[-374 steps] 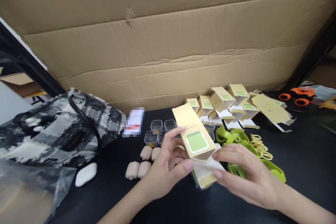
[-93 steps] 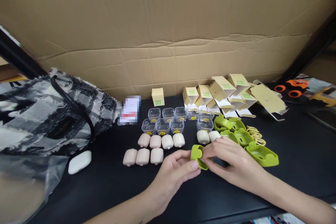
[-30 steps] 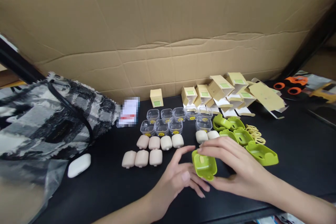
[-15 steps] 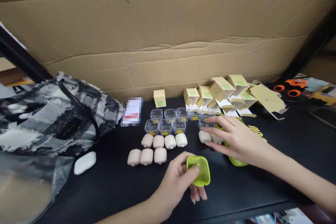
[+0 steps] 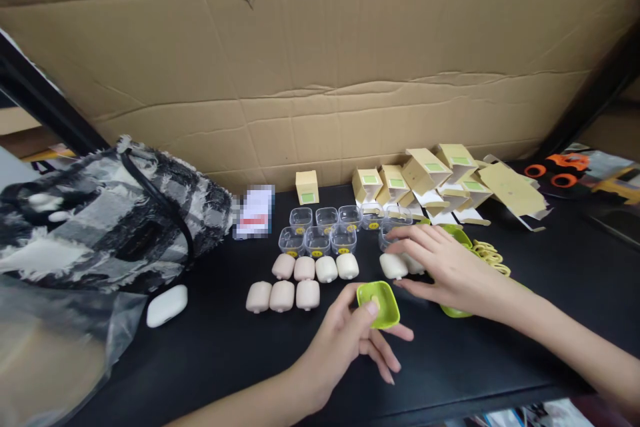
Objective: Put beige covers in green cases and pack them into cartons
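My left hand [image 5: 350, 333] pinches a small green square lid [image 5: 386, 303] between thumb and fingers, its hollow side facing me. The other fingers of that hand stretch out below it. To the right, my right hand [image 5: 440, 267] reaches over a whitish rounded block [image 5: 393, 267], fingers apart and thumb at its near side; whether it touches the block is unclear. A second pale block [image 5: 414, 265] sits partly under this hand. Behind the fingers stands a clear plastic cup [image 5: 386, 233], partly covered. More green pieces [image 5: 456, 233] lie partly hidden beyond my right hand.
Several clear cups [image 5: 318, 240] with yellow smiley stickers stand behind rows of pinkish and white blocks [image 5: 283, 295]. Opened cream boxes [image 5: 425, 167] pile up at the back right, near yellow rings [image 5: 487, 253]. A checked bag [image 5: 125, 213] and white case [image 5: 167, 305] are at left.
My left hand has tilted the green lid and raised it slightly, and its free fingers have spread outward. My right hand's fingers have shifted a little around the pale block.
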Tool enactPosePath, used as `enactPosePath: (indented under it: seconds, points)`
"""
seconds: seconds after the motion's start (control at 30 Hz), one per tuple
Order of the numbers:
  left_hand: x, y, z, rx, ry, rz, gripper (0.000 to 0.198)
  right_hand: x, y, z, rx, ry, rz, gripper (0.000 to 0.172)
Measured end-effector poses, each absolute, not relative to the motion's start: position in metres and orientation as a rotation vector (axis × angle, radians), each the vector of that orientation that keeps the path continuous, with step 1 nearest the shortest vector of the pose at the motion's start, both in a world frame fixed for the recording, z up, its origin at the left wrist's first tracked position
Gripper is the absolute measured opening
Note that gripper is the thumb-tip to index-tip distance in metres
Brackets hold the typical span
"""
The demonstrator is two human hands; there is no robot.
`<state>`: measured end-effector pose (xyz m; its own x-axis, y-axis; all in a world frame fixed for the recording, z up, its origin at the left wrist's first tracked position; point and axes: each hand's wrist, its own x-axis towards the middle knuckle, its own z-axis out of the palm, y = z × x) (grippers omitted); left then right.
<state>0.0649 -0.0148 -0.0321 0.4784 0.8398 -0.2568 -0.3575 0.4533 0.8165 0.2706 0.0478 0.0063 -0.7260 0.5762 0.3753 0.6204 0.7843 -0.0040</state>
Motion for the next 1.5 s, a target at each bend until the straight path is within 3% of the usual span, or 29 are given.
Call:
enactPosePath:
  seconds: [0.13, 0.3, 0.53, 0.73, 0.97, 1.23, 1.33, 1.5]
  points:
    - [0.063, -0.012, -0.031, 0.696, 0.653, 0.809, 0.046, 0.274, 0.036, 0.011, -0.909, -2.314, 0.431, 0.034]
    - [0.062, -0.012, -0.026, 0.712, 0.654, 0.83, 0.038, 0.268, 0.02, 0.006, -0.725, -2.169, 0.674, 0.036]
    - [0.062, -0.011, -0.024, 0.714, 0.698, 0.84, 0.04, 0.267, 0.013, -0.008, -0.689, -2.325, 0.51, 0.041]
    - [0.064, -0.014, -0.027, 0.726, 0.695, 0.856, 0.04, 0.266, 0.013, -0.015, -0.643, -2.273, 0.332, 0.034]
    - [0.064, -0.014, -0.029, 0.723, 0.708, 0.871, 0.037, 0.267, 0.016, -0.013, -0.649, -2.335, 0.361, 0.033]
    - [0.065, -0.015, -0.029, 0.766, 0.684, 0.867, 0.047, 0.264, 0.012, -0.01, -0.599, -2.327, 0.473, 0.041]
    - [0.063, -0.015, -0.029, 0.912, 0.646, 0.839, 0.055, 0.262, 0.008, -0.008, -0.591, -2.284, 0.591, 0.036]
    - [0.059, -0.019, -0.023, 1.22, 0.623, 0.745, 0.048, 0.258, 0.004, -0.012, -0.6, -2.166, 0.795, 0.027]
